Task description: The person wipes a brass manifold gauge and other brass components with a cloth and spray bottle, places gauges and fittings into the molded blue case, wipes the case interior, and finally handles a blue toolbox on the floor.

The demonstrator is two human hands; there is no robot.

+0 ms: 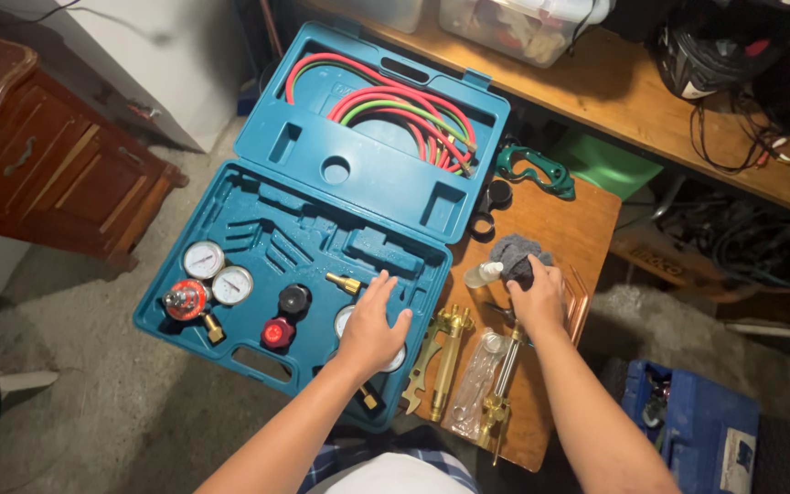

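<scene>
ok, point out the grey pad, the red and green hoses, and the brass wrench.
grey pad (511,250), head view, on its top left, clear of the right hand (538,297).
red and green hoses (395,108), head view, on the coil in the case lid.
brass wrench (422,359), head view, mid-body, right of the left hand (372,325).

teal case (258,238), red and green hoses (395,105)

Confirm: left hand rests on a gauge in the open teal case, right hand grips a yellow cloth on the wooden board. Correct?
Not quite. The cloth is grey, not yellow, as the head view shows. The rest holds: left hand on the gauge in the case, right hand on the board.
</scene>
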